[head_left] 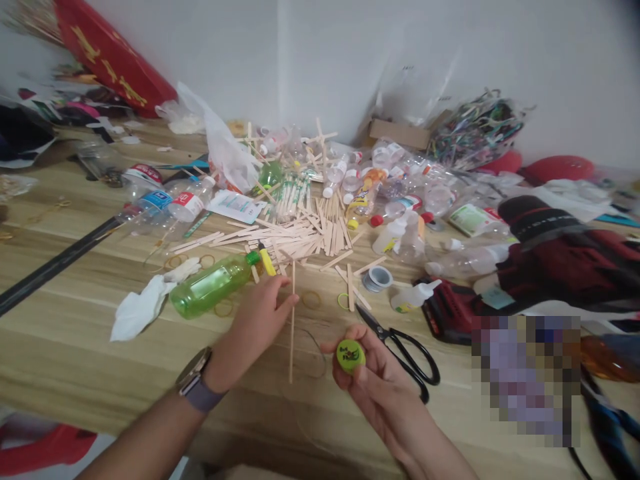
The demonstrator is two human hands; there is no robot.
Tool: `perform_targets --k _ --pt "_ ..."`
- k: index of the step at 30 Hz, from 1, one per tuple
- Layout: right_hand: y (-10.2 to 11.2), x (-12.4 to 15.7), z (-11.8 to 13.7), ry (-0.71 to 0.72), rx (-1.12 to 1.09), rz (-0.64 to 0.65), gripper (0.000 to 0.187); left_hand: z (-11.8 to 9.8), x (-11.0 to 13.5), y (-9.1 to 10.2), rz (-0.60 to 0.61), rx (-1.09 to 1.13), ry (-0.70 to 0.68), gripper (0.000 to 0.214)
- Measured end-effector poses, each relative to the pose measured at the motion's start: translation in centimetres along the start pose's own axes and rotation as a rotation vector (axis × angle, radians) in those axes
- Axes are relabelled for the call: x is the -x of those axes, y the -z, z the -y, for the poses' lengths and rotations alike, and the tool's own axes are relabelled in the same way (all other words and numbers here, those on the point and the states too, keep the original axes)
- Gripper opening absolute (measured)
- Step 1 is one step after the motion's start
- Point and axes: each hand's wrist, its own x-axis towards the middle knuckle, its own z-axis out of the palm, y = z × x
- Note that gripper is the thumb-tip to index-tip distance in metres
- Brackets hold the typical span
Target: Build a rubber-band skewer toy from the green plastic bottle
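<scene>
A person's right hand [383,393] pinches one round, lime-green cap [351,357] beside one pair of black-handled scissors [381,331]; the left hand [247,327], half curled, is at one slim wooden stick [291,347], its grip unclear. One translucent green plastic bottle [213,288] and heaped flat sticks [287,233] lie on a wood-grained table [240,427] against a pale wall [325,67].

A held green cap [351,356] shows its dark-printed top, right of a slim wooden stick [292,343] pointing forward.
</scene>
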Motion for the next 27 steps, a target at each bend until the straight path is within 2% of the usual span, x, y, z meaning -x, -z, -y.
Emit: perform_targets --k 3,6,8,9,10,11,13,14,15,18,21,22,23,25,27 --pt "0.1 0.3 -0.5 0.046 0.012 -0.023 0.035 0.0 0.4 -0.3 -0.08 -0.145 -0.144 0.013" --pt "0.4 0.8 -0.8 0.144 0.073 -0.051 0.037 -0.9 1.3 0.0 -0.204 -0.204 -0.249 0.026" --pt "0.5 1.3 -0.7 0.241 0.196 -0.096 0.036 -1.9 2.4 0.4 -0.277 -0.117 -0.307 0.032" --pt "0.6 1.6 -0.7 0.313 0.294 -0.119 0.032 -2.4 3.1 0.5 -0.265 -0.007 -0.331 0.035" --pt "0.6 1.8 -0.7 0.394 0.411 -0.139 0.028 -2.9 3.8 0.4 -0.203 0.146 -0.321 0.037" --pt "0.6 1.9 -0.8 0.479 0.537 -0.152 0.025 -3.3 4.6 0.1 -0.075 0.326 -0.247 0.038" --pt "0.5 2.1 -1.3 0.61 0.766 -0.16 0.024 -3.8 5.9 -0.9 0.391 0.725 -0.02 0.048" --pt "0.4 2.1 -1.7 0.645 0.864 -0.155 0.024 -3.9 6.4 -1.6 0.56 0.908 0.08 0.057" --pt "0.3 2.0 -2.0 0.662 0.955 -0.147 0.024 -3.9 6.7 -2.3 0.633 1.023 0.132 0.061" --pt "0.4 2.0 -2.3 0.705 1.222 -0.158 0.023 -4.0 6.8 -3.6 0.615 1.111 0.238 0.06" --pt "1.8 2.7 -0.7 0.695 1.435 -0.175 0.042 -4.2 5.9 -3.5 0.572 1.129 0.284 0.06" --pt "2.7 3.0 0.1 0.669 1.482 -0.193 0.05 -4.3 5.5 -3.4 0.557 1.129 0.296 0.06" --pt "3.7 3.3 1.0 0.612 1.53 -0.249 0.051 -4.4 5.1 -3.3 0.542 1.127 0.308 0.059" --pt "5.9 3.7 2.5 0.477 1.705 -0.419 0.036 -4.5 4.3 -3.2 0.53 1.124 0.332 0.055" --pt "7.8 3.7 3.4 0.377 1.876 -0.42 0.032 -4.6 3.7 -3.4 0.528 1.155 0.374 0.052"
